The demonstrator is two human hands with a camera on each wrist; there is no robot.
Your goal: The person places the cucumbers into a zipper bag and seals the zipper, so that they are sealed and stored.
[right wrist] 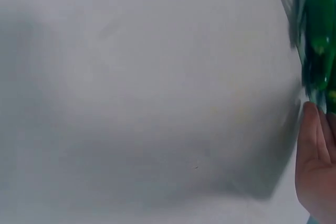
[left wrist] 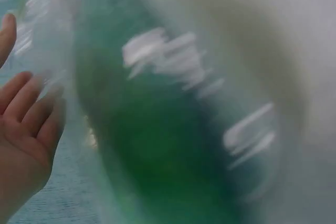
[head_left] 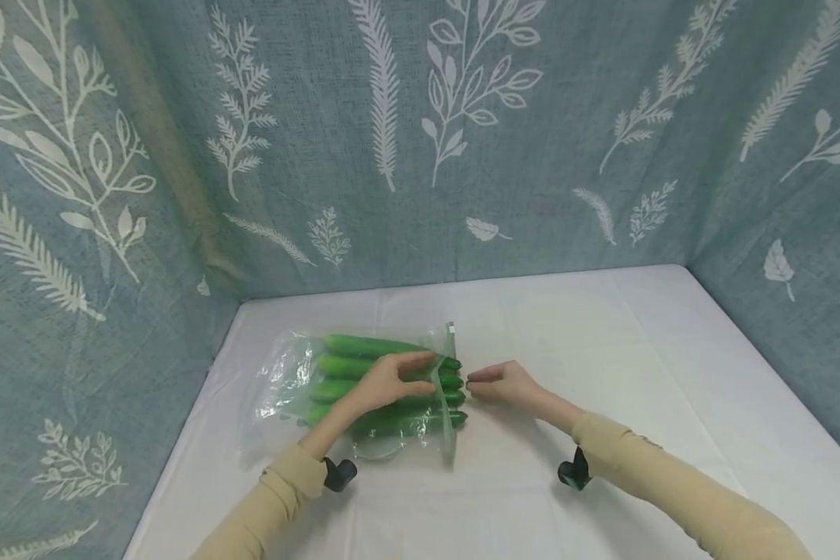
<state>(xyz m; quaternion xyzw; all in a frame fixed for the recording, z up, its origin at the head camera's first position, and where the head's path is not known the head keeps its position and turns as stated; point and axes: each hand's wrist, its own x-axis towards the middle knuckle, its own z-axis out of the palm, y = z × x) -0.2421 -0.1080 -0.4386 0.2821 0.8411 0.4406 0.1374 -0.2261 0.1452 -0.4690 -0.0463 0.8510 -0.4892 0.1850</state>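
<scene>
A clear plastic zip bag [head_left: 290, 369] lies flat with its mouth toward the right. Several green cucumbers [head_left: 371, 344] lie side by side in it, their dark tips poking out past the mouth. Over the cucumbers near the mouth is my left hand [head_left: 385, 385], thumb and fingers spread apart with a gap between them. In the left wrist view the left hand [left wrist: 26, 129] has loosely bent fingers beside a blurred cucumber [left wrist: 152, 140] under shiny plastic. My right hand [head_left: 507, 385] is just right of the tips; its fairly straight fingers [right wrist: 311, 129] are close to the cucumber ends [right wrist: 319, 40].
A white cloth covers the table [head_left: 567, 334]. Blue-green curtains [head_left: 406, 218] with white leaf prints stand behind it and at both sides. Dark wrist camera mounts [head_left: 339, 474] hang below both sleeves.
</scene>
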